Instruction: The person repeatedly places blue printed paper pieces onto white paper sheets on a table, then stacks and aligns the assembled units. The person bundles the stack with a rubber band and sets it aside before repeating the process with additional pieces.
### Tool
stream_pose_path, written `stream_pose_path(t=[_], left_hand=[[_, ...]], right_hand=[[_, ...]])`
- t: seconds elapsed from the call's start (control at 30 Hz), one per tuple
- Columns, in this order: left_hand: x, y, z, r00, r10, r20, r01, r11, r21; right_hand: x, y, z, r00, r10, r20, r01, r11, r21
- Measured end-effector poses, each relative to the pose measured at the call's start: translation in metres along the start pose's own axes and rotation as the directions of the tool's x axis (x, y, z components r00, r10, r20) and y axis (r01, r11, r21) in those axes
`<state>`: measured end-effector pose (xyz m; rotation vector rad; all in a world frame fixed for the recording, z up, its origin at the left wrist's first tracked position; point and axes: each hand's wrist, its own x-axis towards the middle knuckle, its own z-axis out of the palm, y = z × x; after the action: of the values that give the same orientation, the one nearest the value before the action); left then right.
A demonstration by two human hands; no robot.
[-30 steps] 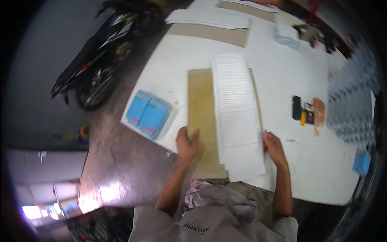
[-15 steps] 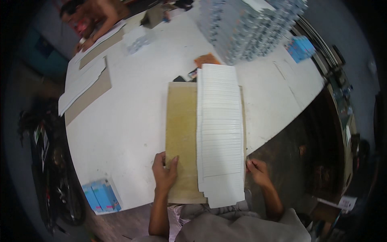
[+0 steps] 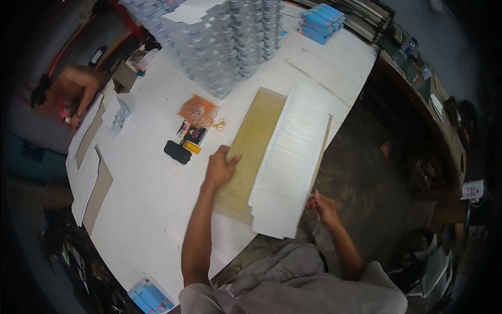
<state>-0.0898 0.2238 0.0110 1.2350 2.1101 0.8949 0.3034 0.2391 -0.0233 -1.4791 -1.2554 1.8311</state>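
Observation:
A long yellow-brown board (image 3: 250,141) lies slanted before me, its near end reaching the table edge. Overlapping white paper strips (image 3: 287,162) are fanned lengthwise over its right part. My left hand (image 3: 222,168) grips the board's left edge, thumb on top; the fingers are partly hidden. At the right edge, low down, my right hand (image 3: 324,207) is closed with its fingertips pinched against the board's edge beside the strips.
On the white table (image 3: 151,204) stands a tall stack of grey-white bundles (image 3: 225,47). Nearer lie an orange packet (image 3: 197,108), a black case (image 3: 178,152) and a yellow item (image 3: 192,147). Blue packs (image 3: 321,23) sit far right. At far left a person (image 3: 78,89) leans over paper-covered boards (image 3: 97,188).
The board with its paper strips has turned clockwise, its far end swinging right, both hands still on it. My view has also shifted, showing more of the table's middle.

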Motion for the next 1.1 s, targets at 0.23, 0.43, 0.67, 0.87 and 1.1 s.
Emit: stream_pose_path(t=[0.23,0.43,0.67,0.87,1.1], left_hand=[[0.072,0.027,-0.028,0.999,0.039,0.024,-0.043,0.984,0.176],[0.09,0.058,-0.064,0.952,0.303,-0.027,-0.27,0.882,0.386],[0.109,0.107,-0.127,0.936,0.346,-0.067,-0.269,0.824,0.499],[0.103,0.149,-0.143,0.914,0.384,-0.132,-0.225,0.749,0.623],[0.048,0.19,-0.141,0.781,0.607,-0.15,-0.315,0.589,0.744]], right_hand=[[0.001,0.011,-0.005,0.999,-0.038,0.031,0.041,0.993,-0.114],[-0.009,0.024,-0.018,0.999,0.035,-0.033,-0.038,0.995,-0.087],[-0.011,0.033,-0.027,0.995,0.066,-0.073,-0.075,0.989,-0.13],[-0.003,0.039,-0.016,0.997,0.037,-0.072,-0.046,0.991,-0.128],[-0.007,0.025,0.003,0.956,-0.252,-0.151,0.231,0.963,-0.14]])
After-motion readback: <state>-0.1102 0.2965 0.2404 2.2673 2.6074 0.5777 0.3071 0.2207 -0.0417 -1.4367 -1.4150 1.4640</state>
